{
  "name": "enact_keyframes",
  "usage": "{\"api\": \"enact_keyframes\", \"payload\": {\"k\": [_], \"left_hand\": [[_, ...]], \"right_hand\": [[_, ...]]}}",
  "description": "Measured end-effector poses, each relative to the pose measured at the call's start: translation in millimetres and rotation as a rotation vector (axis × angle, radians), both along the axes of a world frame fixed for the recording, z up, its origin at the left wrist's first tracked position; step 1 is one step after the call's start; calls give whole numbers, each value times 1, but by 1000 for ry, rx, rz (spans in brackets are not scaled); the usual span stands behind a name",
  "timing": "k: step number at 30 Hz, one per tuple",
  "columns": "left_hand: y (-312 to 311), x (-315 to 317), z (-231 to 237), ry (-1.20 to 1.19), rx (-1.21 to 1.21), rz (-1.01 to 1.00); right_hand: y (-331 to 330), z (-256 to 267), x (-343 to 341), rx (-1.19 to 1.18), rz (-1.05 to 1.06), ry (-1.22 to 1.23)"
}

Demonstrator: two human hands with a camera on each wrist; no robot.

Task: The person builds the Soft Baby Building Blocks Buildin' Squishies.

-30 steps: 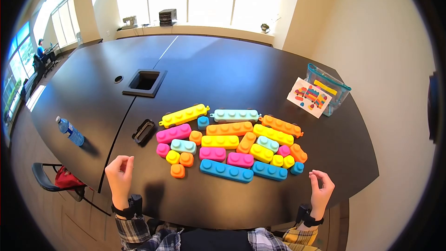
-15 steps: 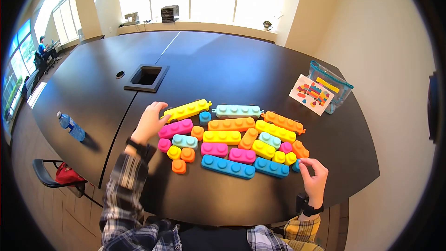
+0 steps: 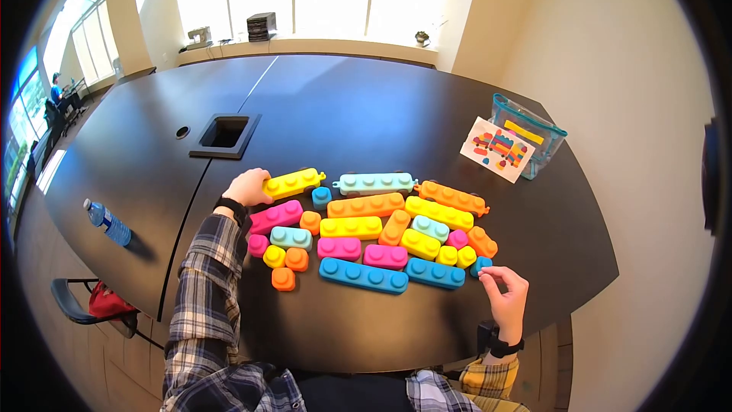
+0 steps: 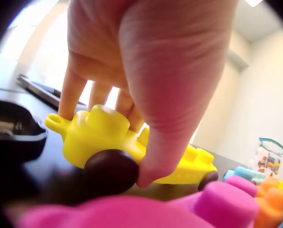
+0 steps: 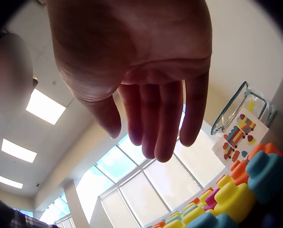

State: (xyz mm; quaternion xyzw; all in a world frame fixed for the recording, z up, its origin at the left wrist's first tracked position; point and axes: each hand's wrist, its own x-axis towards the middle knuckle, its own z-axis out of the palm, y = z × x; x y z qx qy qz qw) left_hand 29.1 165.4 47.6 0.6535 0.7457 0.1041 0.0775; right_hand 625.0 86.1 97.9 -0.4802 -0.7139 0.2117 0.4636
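Observation:
My left hand [image 3: 248, 188] grips the left end of a yellow wheeled base [image 3: 296, 182]. In the left wrist view the thumb lies on the near side of the yellow base [image 4: 101, 137], by a dark wheel, with the fingers on its far side. Beside it stand a light blue wheeled base [image 3: 375, 183] and an orange one [image 3: 453, 197]. Nearer lie several colored blocks, among them a pink block [image 3: 277, 217] and a long blue one [image 3: 363, 275]. My right hand [image 3: 507, 295] hovers near a small blue block [image 3: 480, 265], holding nothing, fingers loosely bent.
A picture card [image 3: 497, 149] leans on a clear zip bag [image 3: 529, 131] at the right. A water bottle [image 3: 108, 223] stands at the left, and a black-framed opening [image 3: 245, 128] is set in the table. A dark case [image 4: 13, 133] lies left of the yellow base.
My left hand has reached from the near left side to the yellow base and taken hold of its end. My right hand has moved slightly toward the small blue block.

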Motion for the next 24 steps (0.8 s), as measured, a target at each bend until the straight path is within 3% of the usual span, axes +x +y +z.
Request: {"api": "enact_keyframes", "payload": {"k": [4, 7, 9, 16, 20, 24], "left_hand": [[-23, 10, 40, -15, 207, 9], [-72, 65, 91, -149, 359, -92], [-109, 109, 103, -102, 353, -219], [-176, 212, 55, -87, 56, -489], [-174, 227, 32, -72, -70, -498], [-169, 235, 21, -40, -90, -502]], "right_hand": [[3, -7, 6, -40, -39, 80], [1, 4, -6, -36, 35, -21], [1, 7, -16, -58, 92, -46], [-5, 10, -58, -203, 586, -317], [-9, 3, -66, -238, 688, -538], [-13, -10, -70, -155, 662, -582]]}}
